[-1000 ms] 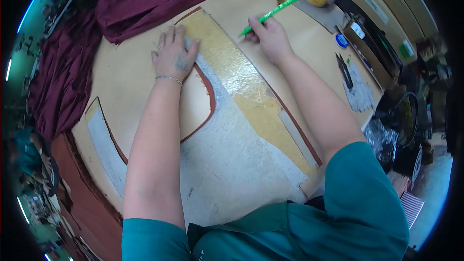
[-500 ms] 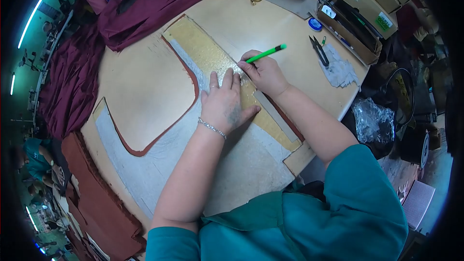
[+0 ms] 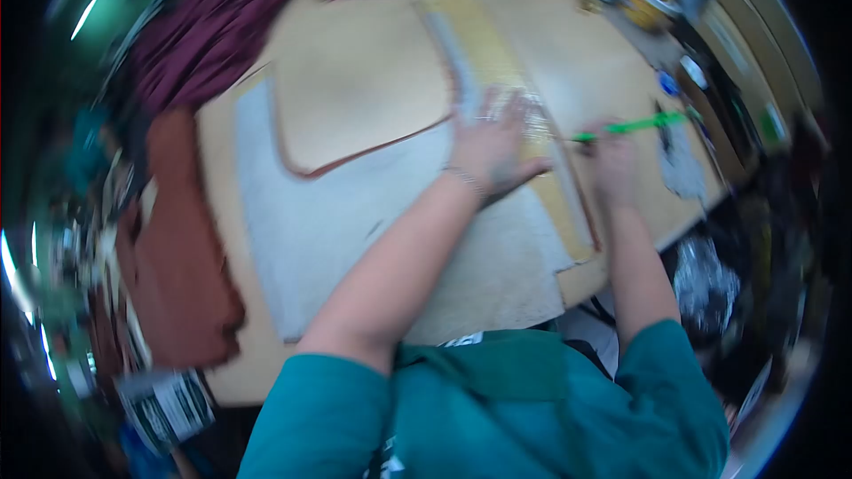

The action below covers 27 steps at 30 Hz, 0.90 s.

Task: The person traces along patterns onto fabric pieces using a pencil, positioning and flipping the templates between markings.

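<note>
Presses a pattern piece point(image 3: 328, 222) with left hand point(image 3: 490, 149) spread wide, grips a green pencil point(image 3: 648, 123) in right hand point(image 3: 612, 164) beside the edge (too blurred to confirm fresh marks).

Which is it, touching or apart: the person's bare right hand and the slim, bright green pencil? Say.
Touching. The head view, though blurred, shows the right hand gripping the pencil, whose ends stick out past the fingers on both sides.

Bright green pencil point(image 3: 646, 123), grey-and-yellow pattern piece point(image 3: 382, 213), maroon cloth point(image 3: 209, 27)
</note>
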### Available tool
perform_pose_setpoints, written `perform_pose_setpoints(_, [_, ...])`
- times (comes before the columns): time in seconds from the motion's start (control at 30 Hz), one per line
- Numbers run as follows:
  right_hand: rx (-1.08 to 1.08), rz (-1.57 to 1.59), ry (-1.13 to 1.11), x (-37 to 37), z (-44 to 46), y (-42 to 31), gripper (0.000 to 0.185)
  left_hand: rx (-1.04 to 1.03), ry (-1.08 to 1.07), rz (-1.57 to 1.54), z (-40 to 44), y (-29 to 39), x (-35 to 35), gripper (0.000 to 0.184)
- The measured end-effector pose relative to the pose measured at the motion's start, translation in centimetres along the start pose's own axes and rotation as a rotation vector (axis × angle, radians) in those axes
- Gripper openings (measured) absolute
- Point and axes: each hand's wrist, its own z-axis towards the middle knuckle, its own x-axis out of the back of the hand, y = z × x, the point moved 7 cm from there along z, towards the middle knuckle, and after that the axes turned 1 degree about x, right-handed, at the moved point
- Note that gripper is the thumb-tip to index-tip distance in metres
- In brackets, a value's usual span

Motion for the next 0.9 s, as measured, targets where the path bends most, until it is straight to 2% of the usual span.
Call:
perform_pose_setpoints(0.03, [0.057, -0.092, 0.088, 1.4, 0.4, -0.3, 0.024, -0.015, 0.111, -0.035, -0.3, 0.3, 0.2, 0.074])
perform_pose_setpoints(0.1, [0.040, 0.390, 0.196, 3.0, 1.8, 1.7, 0.019, -0.030, 0.273, -0.106, -2.5, -1.6, 2.7, 0.059])
perform_pose_setpoints(0.17, [-0.113, 0.664, 0.206, 3.9, 1.7, 1.6, 0.016, -0.049, 0.344, -0.218, -6.5, -2.2, 5.6, 0.044])
perform_pose_setpoints(0.2, [-0.101, 0.505, 0.122, 5.2, 2.1, 2.4, 0.017, -0.006, 0.509, -0.189, -9.5, -3.8, 7.5, 0.028])
perform_pose_setpoints(0.23, [-0.082, 0.346, 0.035, 5.9, 2.1, 2.9, 0.018, 0.077, 0.531, -0.190, -13.0, -6.2, 8.4, 0.029])
perform_pose_setpoints(0.3, [-0.173, -0.020, -0.001, 5.5, -0.7, 0.3, 0.019, 0.286, 0.566, -0.250, -21.5, -11.3, 10.1, 0.027])
perform_pose_setpoints(0.37, [-0.042, -0.438, -0.163, 6.5, -1.9, 0.5, 0.018, 0.683, 0.525, -0.395, -31.2, -16.4, 10.8, 0.029])
perform_pose_setpoints(0.4, [-0.034, -0.465, -0.201, 6.6, -2.7, 0.5, 0.018, 0.862, 0.553, -0.512, -35.7, -18.4, 10.2, 0.032])
perform_pose_setpoints(0.47, [0.000, -0.521, -0.269, 6.4, -3.6, 0.2, 0.019, 0.939, 0.457, -0.513, -40.5, -18.9, 10.0, 0.036])
perform_pose_setpoints(0.5, [-0.053, -0.481, -0.292, 5.4, -4.1, 0.2, 0.019, 0.984, 0.423, -0.517, -43.2, -18.5, 10.0, 0.039])
perform_pose_setpoints(0.57, [-0.186, -0.408, -0.286, 5.3, -4.7, 0.7, 0.019, 0.904, 0.388, -0.467, -43.2, -17.5, 9.6, 0.046])
perform_pose_setpoints(0.6, [-0.169, -0.459, -0.294, 5.0, -4.8, 0.7, 0.020, 0.880, 0.368, -0.446, -43.2, -17.1, 9.3, 0.047])
perform_pose_setpoints(0.7, [0.097, -0.536, -0.250, 4.9, -4.3, 1.3, 0.020, 0.835, 0.382, -0.413, -43.1, -16.0, 9.0, 0.048])
perform_pose_setpoints(0.8, [0.063, -0.508, -0.265, 5.0, -4.2, 1.4, 0.021, 0.776, 0.417, -0.336, -43.5, -15.6, 8.8, 0.046])
perform_pose_setpoints(0.9, [-0.051, -0.667, -0.250, 4.8, -4.8, 0.6, 0.021, 0.766, 0.442, -0.306, -43.8, -15.1, 8.9, 0.043])
